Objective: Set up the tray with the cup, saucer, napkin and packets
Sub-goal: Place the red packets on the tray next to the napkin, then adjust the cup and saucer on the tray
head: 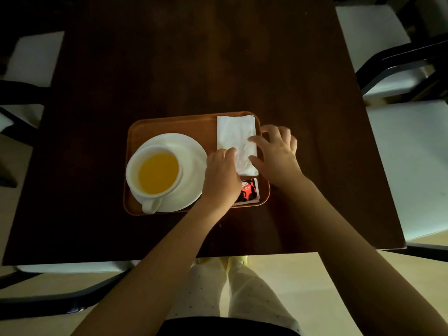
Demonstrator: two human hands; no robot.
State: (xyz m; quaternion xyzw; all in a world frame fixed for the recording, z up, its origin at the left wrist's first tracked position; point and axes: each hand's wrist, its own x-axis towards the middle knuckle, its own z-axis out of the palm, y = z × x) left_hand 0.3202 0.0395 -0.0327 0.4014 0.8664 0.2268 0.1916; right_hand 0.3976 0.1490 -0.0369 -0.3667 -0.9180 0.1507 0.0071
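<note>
Head view of one brown tray (169,127) on a dark wooden bench (194,69), its long axis running left to right. It carries one white saucer (191,156) on its left half, with one white cup (155,173) of yellow liquid seated toward the saucer's near-left side, handle pointing toward the person. One folded white napkin (236,134) lies flat on the tray's right half, its long axis running away from the person. At least one red-and-black packet (249,191) lies in the near right corner, just below the napkin; the exact count cannot be told. The left hand (221,178) rests fingers (230,151) together on the napkin's near left edge. The right hand (276,154) has fingers spread, fingertips touching the napkin's right edge.
</note>
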